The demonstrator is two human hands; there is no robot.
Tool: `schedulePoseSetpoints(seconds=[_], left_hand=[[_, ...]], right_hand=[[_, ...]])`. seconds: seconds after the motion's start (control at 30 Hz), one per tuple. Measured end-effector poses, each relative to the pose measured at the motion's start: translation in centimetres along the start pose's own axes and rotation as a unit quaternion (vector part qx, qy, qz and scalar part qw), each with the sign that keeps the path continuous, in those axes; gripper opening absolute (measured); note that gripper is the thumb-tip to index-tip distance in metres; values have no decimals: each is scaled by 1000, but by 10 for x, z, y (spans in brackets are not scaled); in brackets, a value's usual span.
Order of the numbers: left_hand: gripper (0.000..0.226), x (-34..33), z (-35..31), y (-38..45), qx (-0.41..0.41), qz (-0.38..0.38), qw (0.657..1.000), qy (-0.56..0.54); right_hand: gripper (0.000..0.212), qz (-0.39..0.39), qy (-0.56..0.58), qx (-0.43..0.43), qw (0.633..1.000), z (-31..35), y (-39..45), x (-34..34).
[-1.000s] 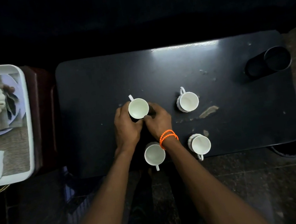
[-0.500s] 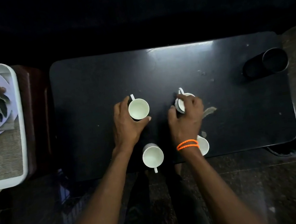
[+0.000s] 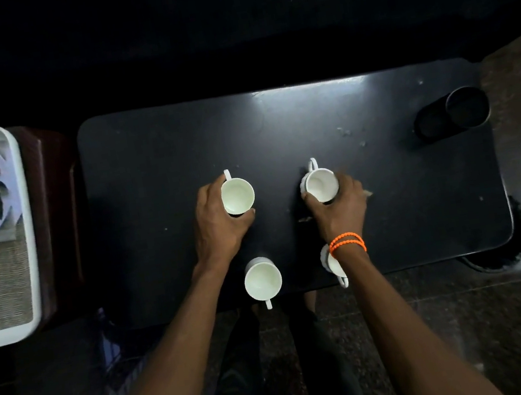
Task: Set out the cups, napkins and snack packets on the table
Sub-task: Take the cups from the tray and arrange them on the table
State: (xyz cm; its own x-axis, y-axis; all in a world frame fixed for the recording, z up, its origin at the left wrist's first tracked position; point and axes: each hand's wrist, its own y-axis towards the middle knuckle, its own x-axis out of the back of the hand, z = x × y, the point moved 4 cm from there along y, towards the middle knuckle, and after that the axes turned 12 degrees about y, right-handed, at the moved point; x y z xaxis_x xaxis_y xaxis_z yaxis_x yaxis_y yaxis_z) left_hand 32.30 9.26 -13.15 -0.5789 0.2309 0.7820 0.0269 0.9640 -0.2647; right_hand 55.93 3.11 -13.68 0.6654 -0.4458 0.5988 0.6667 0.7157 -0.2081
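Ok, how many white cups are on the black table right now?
4. Far-left cup in the left hand; far-right cup in the right hand; near-left cup free; near-right cup partly hidden behind the right wrist.

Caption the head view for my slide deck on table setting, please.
Both hands, left and right, each grip a far white cup on the black table.

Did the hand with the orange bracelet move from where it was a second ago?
Yes. The right hand left the far left cup and moved rightward across the table to the far right cup, where it now grips.
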Motion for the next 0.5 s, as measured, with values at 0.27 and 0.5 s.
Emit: schedulePoseSetpoints(seconds=[0.27, 0.5], left_hand=[[100, 1, 4, -7, 4, 12, 1000, -3], [86, -1, 6, -76, 61, 28, 998, -18]], right_hand=[[71, 2, 18, -1, 1000, 6, -11, 13], [78, -5, -22, -28, 999, -9, -68, 60]])
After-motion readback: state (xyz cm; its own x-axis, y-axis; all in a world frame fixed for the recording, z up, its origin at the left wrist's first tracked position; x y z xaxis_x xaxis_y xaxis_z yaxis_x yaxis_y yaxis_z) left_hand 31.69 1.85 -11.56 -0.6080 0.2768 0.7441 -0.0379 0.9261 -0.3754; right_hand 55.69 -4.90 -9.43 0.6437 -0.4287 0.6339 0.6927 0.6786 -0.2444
